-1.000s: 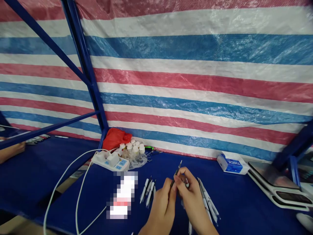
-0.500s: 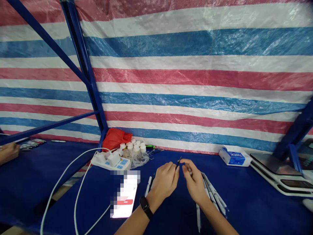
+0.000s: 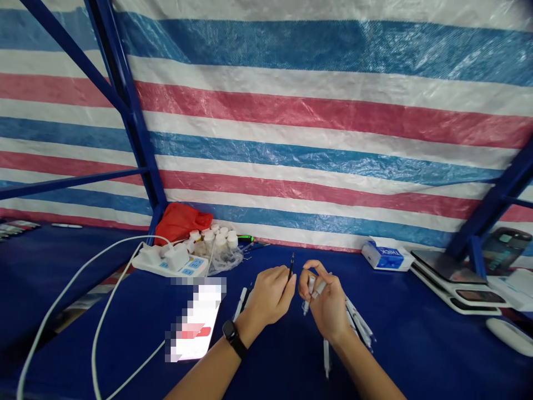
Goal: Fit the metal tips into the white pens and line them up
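Left hand [image 3: 270, 293] pinching dark rod [image 3: 292, 266], near upright | right hand [image 3: 328, 300] curled round pale tubes [image 3: 311, 285] | phone [image 3: 205, 311] left of both hands | pens [image 3: 361, 325] beside right hand

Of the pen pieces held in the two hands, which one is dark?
The slim dark piece in the left hand, its tip pointing up; the pieces in the right hand are pale.

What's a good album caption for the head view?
Left hand holding a slim black pointed rod, right hand small white tubes.
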Motion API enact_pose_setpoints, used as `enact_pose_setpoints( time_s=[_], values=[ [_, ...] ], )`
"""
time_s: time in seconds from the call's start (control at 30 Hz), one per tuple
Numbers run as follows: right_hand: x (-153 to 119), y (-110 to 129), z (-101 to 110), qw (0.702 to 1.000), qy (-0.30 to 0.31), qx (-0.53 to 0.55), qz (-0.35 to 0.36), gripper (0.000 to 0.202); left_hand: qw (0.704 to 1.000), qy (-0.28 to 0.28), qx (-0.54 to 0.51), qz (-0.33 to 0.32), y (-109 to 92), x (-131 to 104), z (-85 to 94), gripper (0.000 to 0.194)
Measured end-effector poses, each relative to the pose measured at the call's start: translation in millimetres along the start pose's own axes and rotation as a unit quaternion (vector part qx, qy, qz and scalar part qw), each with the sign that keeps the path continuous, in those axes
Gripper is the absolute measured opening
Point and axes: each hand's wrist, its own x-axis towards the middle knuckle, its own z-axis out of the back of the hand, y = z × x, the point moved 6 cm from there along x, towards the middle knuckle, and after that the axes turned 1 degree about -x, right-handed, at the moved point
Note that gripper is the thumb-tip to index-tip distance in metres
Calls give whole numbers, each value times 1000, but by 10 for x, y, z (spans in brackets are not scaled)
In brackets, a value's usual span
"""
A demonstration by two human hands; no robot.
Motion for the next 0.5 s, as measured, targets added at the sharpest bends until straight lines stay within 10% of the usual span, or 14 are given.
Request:
enact_pose_setpoints(
  time_s=[0.5],
  values=[
    [-82,-518,-137,994,59,-37,-85,90,989,1,-121,81,136,-58,48,43]
  ],
)
